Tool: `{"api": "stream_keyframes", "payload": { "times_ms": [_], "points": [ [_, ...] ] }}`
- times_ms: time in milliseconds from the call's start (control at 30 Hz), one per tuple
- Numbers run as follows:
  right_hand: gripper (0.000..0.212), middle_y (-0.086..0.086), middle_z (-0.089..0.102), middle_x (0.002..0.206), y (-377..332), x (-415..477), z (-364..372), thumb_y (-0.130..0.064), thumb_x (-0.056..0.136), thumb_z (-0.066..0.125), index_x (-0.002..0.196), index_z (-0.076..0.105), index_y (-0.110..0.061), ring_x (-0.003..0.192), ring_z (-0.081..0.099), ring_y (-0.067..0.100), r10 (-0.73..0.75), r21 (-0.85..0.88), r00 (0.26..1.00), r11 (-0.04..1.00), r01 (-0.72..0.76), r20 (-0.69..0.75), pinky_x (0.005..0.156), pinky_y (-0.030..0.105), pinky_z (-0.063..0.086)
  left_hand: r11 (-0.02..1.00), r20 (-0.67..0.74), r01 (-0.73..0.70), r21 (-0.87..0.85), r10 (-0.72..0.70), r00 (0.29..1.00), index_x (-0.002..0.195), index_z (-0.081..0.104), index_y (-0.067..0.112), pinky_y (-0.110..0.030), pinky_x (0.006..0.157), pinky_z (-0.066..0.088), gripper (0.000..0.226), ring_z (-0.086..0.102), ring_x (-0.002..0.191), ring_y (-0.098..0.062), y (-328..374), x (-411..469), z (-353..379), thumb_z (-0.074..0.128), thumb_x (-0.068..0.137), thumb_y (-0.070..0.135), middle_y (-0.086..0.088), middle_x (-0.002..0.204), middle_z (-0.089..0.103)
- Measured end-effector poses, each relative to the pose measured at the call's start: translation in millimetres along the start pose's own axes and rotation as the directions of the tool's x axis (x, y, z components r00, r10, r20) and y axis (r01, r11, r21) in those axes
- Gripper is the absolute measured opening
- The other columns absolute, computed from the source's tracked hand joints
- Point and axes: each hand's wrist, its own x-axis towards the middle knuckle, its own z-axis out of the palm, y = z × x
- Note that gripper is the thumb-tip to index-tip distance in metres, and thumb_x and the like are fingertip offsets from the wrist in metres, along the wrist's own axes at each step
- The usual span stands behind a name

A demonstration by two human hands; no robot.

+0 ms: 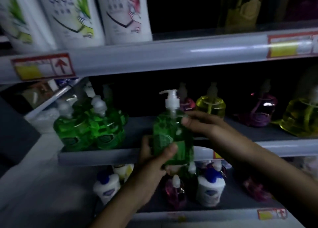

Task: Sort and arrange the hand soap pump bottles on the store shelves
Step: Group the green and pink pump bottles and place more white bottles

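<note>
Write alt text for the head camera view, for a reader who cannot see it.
Two bare hands hold a green pump bottle in front of the middle shelf: the left hand wraps its lower body, the right hand touches its shoulder. More green bottles cluster at the shelf's left; yellow bottles and purple bottles stand to the right.

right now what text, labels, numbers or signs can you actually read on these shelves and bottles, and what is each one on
"99.9" or similar digits: white bottles on the top shelf; too blurred to be sure, smaller print unreadable.
Red up arrow, no words legible: price tag on the top shelf rail.
Red and yellow tag further right: print blurred.
Label on held green bottle, in left hand and right hand: unreadable.
Blue oval logo on white pump bottle: unreadable.
</note>
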Motion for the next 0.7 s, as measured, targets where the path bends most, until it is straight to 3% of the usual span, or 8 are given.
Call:
{"api": "stream_keyframes", "payload": {
  "times_ms": [67, 200, 367, 400, 500, 567, 633, 700],
  "points": [
    [0.024, -0.017, 0.074, 0.099, -1.6, 6.5, 11.1, -0.032, 0.084, 0.066, 0.106, 0.062, -0.038, 0.091, 0.070, 0.000, -0.033, 0.008, 0.999, 0.999, 0.033, 0.020, 0.075, 0.015, 0.055, 0.969, -0.056, -0.101, 0.225, 0.116, 0.992, 0.109, 0.049, 0.020, -0.021, 0.060, 0.052, 0.065, 0.070, 0.087, -0.012, 6.7, -1.0, -2.2, 0.089, 0.059, 0.025, -0.001, 0.097, 0.070],
    [0.037, -0.015, 0.074, 0.100, -2.7, 21.1, 27.6, -0.030, 0.077, 0.072, 0.109, 0.057, -0.041, 0.093, 0.071, 0.005, -0.095, 0.071, 0.995, 0.993, 0.094, 0.016, 0.075, 0.020, 0.057, 0.899, -0.025, -0.208, 0.385, 0.235, 0.972, 0.108, 0.044, 0.027, -0.019, 0.068, 0.054, 0.062, 0.068, 0.090, -0.003, 11.7, -1.3, -9.8, 0.084, 0.066, 0.004, 0.010, 0.097, 0.068],
    [0.054, -0.004, 0.071, 0.109, -3.1, 42.3, 40.8, -0.025, 0.072, 0.077, 0.121, 0.055, -0.025, 0.099, 0.069, 0.009, -0.257, 0.005, 0.965, 0.966, 0.258, -0.060, 0.082, 0.029, 0.058, 0.754, 0.052, -0.283, 0.592, 0.315, 0.948, 0.108, 0.050, 0.041, -0.029, 0.071, 0.056, 0.047, 0.068, 0.084, -0.007, 34.4, 3.1, -25.5, 0.075, 0.077, 0.017, 0.009, 0.098, 0.067],
    [0.055, -0.005, 0.070, 0.110, -2.4, 48.0, 43.4, -0.026, 0.072, 0.077, 0.122, 0.054, -0.025, 0.100, 0.069, 0.008, -0.296, -0.045, 0.953, 0.955, 0.293, -0.066, 0.084, 0.031, 0.058, 0.650, 0.015, -0.291, 0.702, 0.395, 0.919, 0.108, 0.052, 0.040, -0.023, 0.064, 0.053, 0.038, 0.065, 0.076, -0.006, 41.9, 3.8, -30.7, 0.071, 0.080, 0.021, 0.008, 0.096, 0.064],
    [0.056, -0.005, 0.067, 0.110, 6.8, 66.6, 50.7, -0.031, 0.072, 0.080, 0.120, 0.052, -0.024, 0.101, 0.067, 0.007, -0.336, -0.176, 0.936, 0.933, 0.315, -0.104, 0.084, 0.038, 0.058, 0.121, 0.070, -0.222, 0.968, 0.715, 0.696, 0.104, 0.058, 0.027, -0.010, 0.058, 0.036, 0.024, 0.050, 0.069, -0.008, 57.5, 8.5, -50.4, 0.065, 0.081, 0.023, 0.007, 0.112, 0.045],
    [0.060, -0.005, 0.065, 0.112, 15.6, 80.1, 56.9, -0.042, 0.068, 0.082, 0.117, 0.052, -0.027, 0.104, 0.065, 0.010, -0.343, -0.251, 0.930, 0.919, 0.303, -0.130, 0.085, 0.041, 0.057, 0.005, 0.050, -0.078, 0.997, 0.727, 0.684, 0.108, 0.060, 0.025, -0.017, 0.056, 0.038, 0.029, 0.045, 0.068, -0.010, 61.2, 13.2, -58.6, 0.066, 0.080, 0.020, -0.001, 0.121, 0.039],
    [0.063, -0.001, 0.063, 0.113, 24.5, 96.0, 63.4, -0.056, 0.059, 0.079, 0.112, 0.053, -0.033, 0.105, 0.063, 0.015, -0.328, -0.319, 0.932, 0.910, 0.266, -0.157, 0.087, 0.043, 0.055, -0.015, -0.039, 0.067, 0.998, 0.682, 0.731, 0.123, 0.056, 0.030, -0.024, 0.056, 0.040, 0.046, 0.043, 0.071, -0.011, 60.2, 20.0, -66.3, 0.068, 0.080, 0.020, -0.005, 0.130, 0.032],
    [0.052, -0.002, 0.065, 0.107, 33.5, 113.5, 68.9, -0.051, 0.059, 0.082, 0.100, 0.055, -0.034, 0.100, 0.064, 0.013, -0.282, -0.287, 0.943, 0.931, 0.225, -0.175, 0.086, 0.038, 0.055, -0.041, -0.087, 0.149, 0.988, 0.651, 0.754, 0.135, 0.048, 0.037, -0.025, 0.059, 0.038, 0.058, 0.045, 0.077, -0.013, 57.9, 25.3, -72.8, 0.066, 0.082, 0.022, -0.007, 0.139, 0.023]
  ]
}}
